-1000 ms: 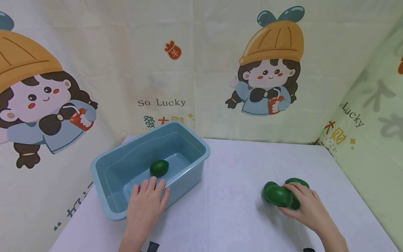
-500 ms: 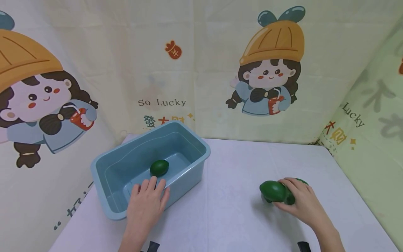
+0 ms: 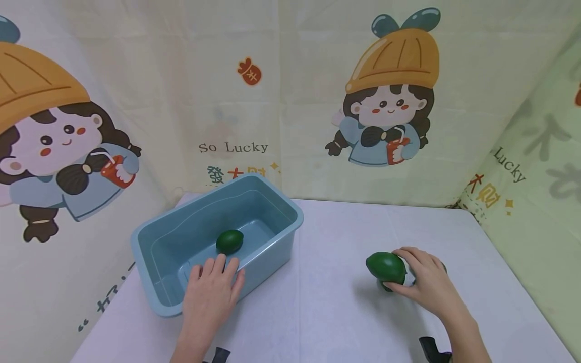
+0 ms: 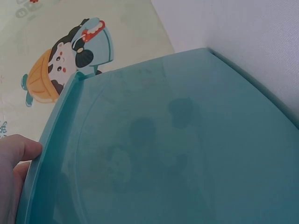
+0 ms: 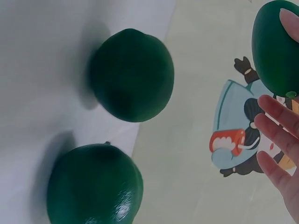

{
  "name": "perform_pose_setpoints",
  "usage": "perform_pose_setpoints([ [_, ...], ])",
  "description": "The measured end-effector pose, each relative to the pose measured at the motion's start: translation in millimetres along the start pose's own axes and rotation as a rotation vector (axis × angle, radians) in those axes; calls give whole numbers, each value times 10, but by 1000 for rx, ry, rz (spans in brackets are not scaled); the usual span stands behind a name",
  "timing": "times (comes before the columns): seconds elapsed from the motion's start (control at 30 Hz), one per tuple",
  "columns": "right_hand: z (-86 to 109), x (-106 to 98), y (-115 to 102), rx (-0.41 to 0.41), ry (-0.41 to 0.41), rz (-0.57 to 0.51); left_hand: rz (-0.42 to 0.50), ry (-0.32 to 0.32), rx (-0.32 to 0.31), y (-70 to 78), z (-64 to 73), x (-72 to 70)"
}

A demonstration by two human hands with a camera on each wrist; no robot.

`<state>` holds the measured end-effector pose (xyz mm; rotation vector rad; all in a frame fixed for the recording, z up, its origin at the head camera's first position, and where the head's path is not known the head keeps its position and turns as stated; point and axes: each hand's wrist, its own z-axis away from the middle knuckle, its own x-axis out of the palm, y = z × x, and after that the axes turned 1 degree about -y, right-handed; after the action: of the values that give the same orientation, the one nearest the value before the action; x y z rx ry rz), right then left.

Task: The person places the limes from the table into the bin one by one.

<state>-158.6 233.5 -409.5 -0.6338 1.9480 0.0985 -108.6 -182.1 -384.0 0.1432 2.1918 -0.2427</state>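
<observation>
The table (image 3: 327,312) has a white surface and supports the bin (image 3: 272,269); cloth (image 3: 308,75), printed with cartoon figures and "So Lucky" lettering, hangs behind the bin and to both sides of it. One lime (image 3: 229,242) rests on the bin's floor. The left hand (image 3: 211,292) holds the bin's near rim, fingers hooked over it. To the right of the bin, well apart, the right hand (image 3: 428,285) pinches the held lime (image 3: 385,267) above the table.

The left wrist view adds the bin's outer wall, with dim reflections. The right wrist view exposes two loose limes (image 5: 132,75) to the right of the bin, mostly hidden in the head view; it also shows three right-hand fingers spread, off the held lime.

Bin: smooth, blue, rounded rectangular form, projecting lip. Limes: dark green, rounded, with a glossy highlight on one loose lime.
</observation>
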Motion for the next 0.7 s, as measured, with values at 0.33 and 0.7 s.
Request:
perform_pose_setpoints([
  [0.33,-101,-45,-58,-29,2,5,7,25,7,-1,8,4],
  [0.7,-237,-77,-122,-46,-15,26,2,16,8,-6,5,3],
])
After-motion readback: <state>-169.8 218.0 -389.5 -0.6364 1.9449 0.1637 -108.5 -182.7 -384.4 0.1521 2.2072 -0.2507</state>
